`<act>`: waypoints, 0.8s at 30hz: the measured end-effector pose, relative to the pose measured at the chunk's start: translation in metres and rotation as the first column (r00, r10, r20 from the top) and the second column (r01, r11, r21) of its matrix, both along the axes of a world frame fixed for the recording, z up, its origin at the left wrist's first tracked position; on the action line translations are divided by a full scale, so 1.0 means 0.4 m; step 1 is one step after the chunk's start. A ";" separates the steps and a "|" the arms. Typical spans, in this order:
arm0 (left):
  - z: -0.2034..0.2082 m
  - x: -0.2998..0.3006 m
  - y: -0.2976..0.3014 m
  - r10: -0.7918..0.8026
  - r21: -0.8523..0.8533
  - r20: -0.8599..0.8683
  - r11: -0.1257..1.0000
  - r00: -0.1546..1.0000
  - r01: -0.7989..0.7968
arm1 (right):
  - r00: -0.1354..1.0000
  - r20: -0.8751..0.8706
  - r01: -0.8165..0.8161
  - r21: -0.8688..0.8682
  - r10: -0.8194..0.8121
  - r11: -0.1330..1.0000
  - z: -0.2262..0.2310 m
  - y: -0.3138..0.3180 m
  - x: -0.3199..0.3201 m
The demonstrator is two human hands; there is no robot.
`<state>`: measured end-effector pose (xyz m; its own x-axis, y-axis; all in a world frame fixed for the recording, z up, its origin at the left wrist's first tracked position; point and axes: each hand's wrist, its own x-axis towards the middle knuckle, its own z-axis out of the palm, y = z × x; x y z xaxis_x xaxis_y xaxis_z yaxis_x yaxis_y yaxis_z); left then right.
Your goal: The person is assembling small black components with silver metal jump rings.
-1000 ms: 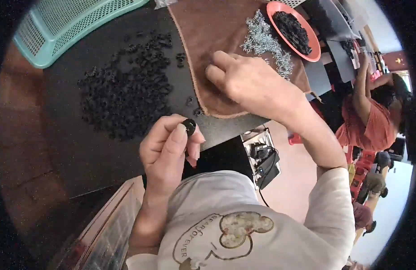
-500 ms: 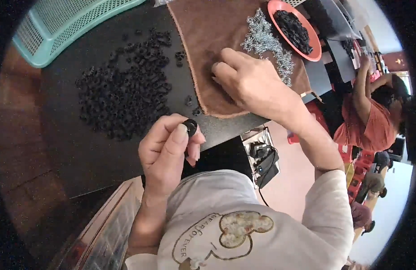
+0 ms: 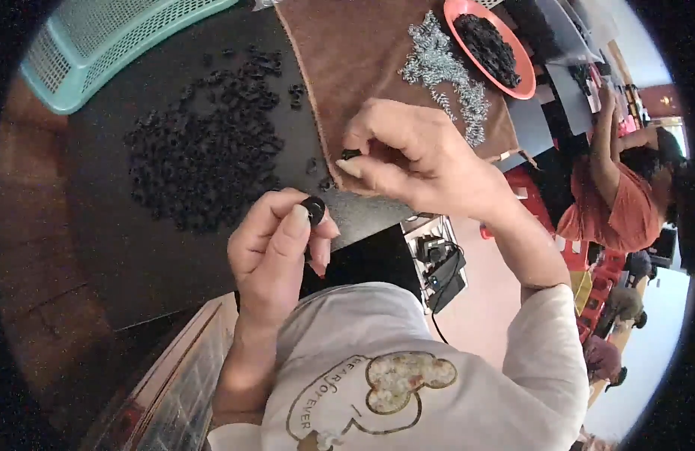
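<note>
Over the dark table [image 3: 160, 263], two hands hold little black parts
Left hand [image 3: 276, 244] pinches a round black cap [image 3: 314, 209] at its fingertips; right hand [image 3: 407, 154] pinches a small black bit [image 3: 350, 154] above the brown cloth [image 3: 347, 60], near the black pile [image 3: 205, 150]

A pale grey long-sleeved top [image 3: 377, 361] with a beige heart-shaped print (outlined brown); bare hands.

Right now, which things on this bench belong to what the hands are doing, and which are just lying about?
In use:
left hand pinching a black round part
right hand pinching a small black piece
pile of black parts
brown cloth
metal springs

Lying about:
teal basket
red dish
</note>
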<state>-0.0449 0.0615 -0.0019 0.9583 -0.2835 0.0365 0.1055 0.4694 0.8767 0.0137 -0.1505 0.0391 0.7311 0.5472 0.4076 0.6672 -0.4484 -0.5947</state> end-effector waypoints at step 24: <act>0.005 -0.005 0.001 -0.024 -0.135 -0.103 0.991 0.994 0.010 | 0.658 -0.672 0.079 0.509 0.339 0.857 0.058 0.043 -0.049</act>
<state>-0.0469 0.0621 0.0002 0.9539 -0.2991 -0.0242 0.2017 0.5793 0.7898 -0.0058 -0.1334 0.0622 0.8292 0.5589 0.0060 -0.0419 0.0728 -0.9965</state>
